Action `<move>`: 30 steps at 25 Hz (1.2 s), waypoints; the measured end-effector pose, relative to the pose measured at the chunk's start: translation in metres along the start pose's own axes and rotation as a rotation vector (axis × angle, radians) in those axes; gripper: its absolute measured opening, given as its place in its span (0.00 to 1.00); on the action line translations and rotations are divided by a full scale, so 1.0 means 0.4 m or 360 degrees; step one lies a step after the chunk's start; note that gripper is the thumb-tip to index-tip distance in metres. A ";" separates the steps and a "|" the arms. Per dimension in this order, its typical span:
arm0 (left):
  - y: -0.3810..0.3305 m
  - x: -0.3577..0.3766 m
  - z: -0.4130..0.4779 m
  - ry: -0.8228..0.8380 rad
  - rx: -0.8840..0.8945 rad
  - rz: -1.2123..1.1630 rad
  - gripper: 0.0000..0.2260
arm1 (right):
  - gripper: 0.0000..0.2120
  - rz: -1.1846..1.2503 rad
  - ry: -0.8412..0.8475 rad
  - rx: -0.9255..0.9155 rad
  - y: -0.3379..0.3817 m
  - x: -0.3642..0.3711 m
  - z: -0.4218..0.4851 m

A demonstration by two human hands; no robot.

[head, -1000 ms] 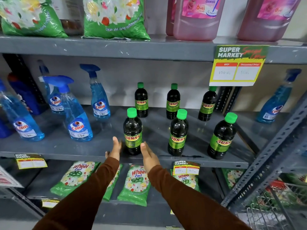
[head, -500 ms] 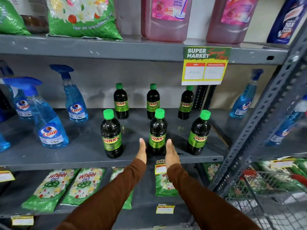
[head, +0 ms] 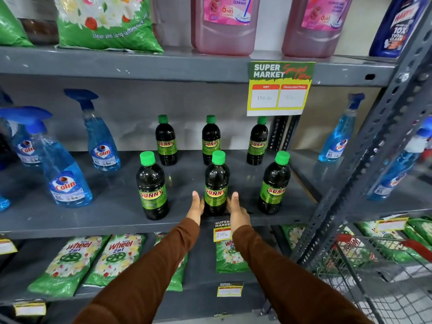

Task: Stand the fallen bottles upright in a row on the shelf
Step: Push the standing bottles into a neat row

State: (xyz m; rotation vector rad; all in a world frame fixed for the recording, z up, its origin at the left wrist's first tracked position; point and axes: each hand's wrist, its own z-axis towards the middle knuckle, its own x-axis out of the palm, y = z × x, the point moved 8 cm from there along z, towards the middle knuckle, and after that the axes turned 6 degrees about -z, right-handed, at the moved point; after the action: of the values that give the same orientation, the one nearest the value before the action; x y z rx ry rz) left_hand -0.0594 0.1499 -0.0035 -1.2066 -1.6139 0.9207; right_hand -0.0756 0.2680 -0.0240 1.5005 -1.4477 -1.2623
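Observation:
Six dark Sunny bottles with green caps stand upright on the grey middle shelf (head: 105, 216), in two rows of three. The front row holds a left bottle (head: 152, 190), a middle bottle (head: 216, 181) and a right bottle (head: 273, 185). Behind them stand three more (head: 166, 141), (head: 211, 141), (head: 257, 142). My left hand (head: 196, 206) and my right hand (head: 237, 209) press against the two sides of the middle front bottle's base, thumbs up. No bottle lies on its side.
Blue Colin spray bottles (head: 67, 181) stand left of the Sunny bottles, and one (head: 336, 136) far right. A slanted steel upright (head: 364, 146) crosses on the right. A price card (head: 278, 90) hangs from the shelf above. Wheel packets (head: 117, 256) lie below, beside a wire trolley (head: 374, 277).
My hands left the front left bottle, moved right to the middle front bottle and closed in against its base. The view shifted right with them.

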 end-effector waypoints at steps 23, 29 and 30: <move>0.108 0.357 0.098 0.0338 -0.0214 -0.0129 0.32 | 0.36 0.0539 -0.0362 -0.0007 -0.059 -0.317 0.134; 0.081 0.357 0.078 0.0344 -0.0153 0.0096 0.30 | 0.40 0.0555 -0.0279 0.0007 -0.044 -0.313 0.112; 0.080 0.358 0.080 0.0353 -0.0141 0.0093 0.30 | 0.40 0.0553 -0.0286 0.0015 -0.042 -0.314 0.109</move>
State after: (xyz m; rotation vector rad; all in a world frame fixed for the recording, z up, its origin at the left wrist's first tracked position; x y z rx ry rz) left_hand -0.0980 0.2950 -0.0119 -1.3727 -1.4608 0.7290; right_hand -0.0999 0.3998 -0.0304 1.1000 -1.7447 -1.1964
